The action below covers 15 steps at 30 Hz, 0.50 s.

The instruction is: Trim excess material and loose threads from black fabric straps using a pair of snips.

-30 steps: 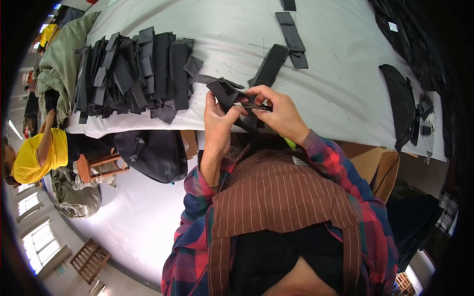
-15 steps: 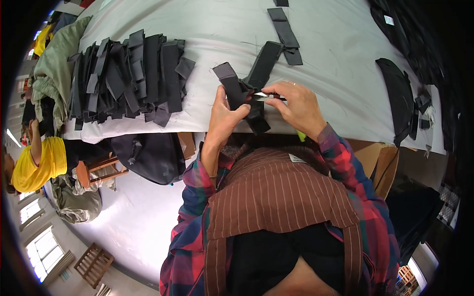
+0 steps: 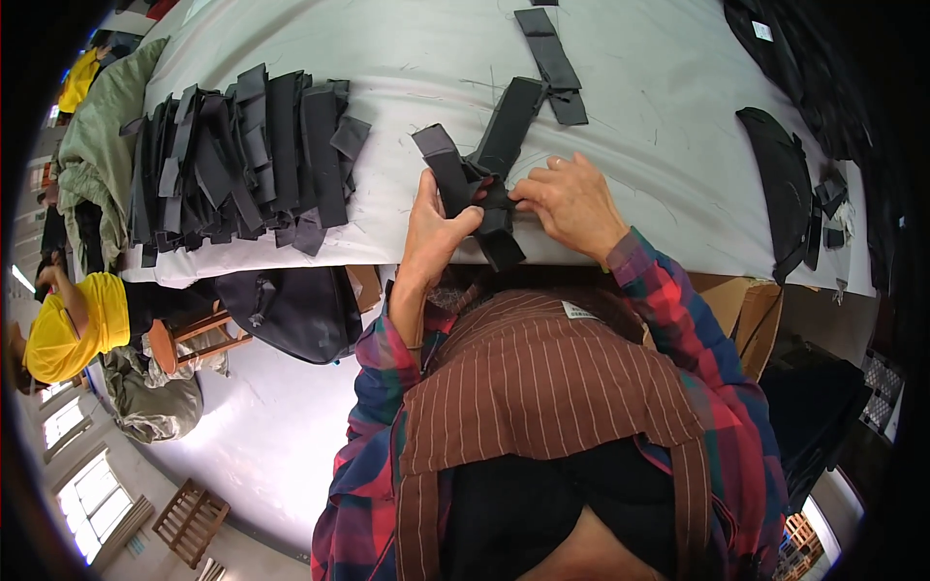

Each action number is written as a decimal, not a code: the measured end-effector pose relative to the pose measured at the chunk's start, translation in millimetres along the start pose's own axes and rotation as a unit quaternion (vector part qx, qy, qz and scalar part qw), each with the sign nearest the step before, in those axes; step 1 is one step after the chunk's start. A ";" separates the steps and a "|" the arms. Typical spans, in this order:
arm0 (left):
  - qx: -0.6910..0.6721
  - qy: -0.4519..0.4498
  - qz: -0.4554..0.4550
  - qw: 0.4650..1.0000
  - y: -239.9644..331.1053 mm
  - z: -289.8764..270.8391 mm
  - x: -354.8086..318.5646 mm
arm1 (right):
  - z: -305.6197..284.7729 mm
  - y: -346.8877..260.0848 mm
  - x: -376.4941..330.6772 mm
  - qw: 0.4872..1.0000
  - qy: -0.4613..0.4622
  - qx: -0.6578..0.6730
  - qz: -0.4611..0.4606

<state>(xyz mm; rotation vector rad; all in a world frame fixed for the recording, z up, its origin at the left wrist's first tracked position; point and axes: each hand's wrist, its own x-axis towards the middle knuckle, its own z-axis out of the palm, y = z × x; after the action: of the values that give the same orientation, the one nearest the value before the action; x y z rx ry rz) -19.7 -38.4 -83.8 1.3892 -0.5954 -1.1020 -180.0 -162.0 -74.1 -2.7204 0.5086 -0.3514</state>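
My left hand (image 3: 436,228) grips a black webbing strap piece (image 3: 448,174) at the near edge of the white work table (image 3: 407,58). My right hand (image 3: 572,203) pinches the same strap assembly where a second, longer black strap (image 3: 509,126) crosses it. A short end of the strap (image 3: 502,250) hangs down between my hands over the table edge. Both hands rest close together, touching the straps.
A large pile of black straps (image 3: 242,155) lies on the table to my left. More strap pieces (image 3: 550,58) lie farther back. Curved black panels (image 3: 780,198) sit at the right. A black bag (image 3: 291,305), a wooden stool (image 3: 189,334) and a person in yellow (image 3: 68,324) are beside the table.
My hands and the straps have moved down onto the table, and the strap pieces now lie flatter, with my right hand pressing on the crossing.
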 end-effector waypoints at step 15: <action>-0.009 -0.006 -0.006 1.000 0.8 -1.1 3.2 | 2.1 18.3 9.0 0.993 0.013 -0.024 -0.112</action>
<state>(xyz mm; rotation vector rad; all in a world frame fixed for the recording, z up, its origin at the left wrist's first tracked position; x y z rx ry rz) -17.2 -40.7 -84.1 1.3721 -0.5848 -1.1242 -176.7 -180.9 -81.4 -2.8300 0.2207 -0.4375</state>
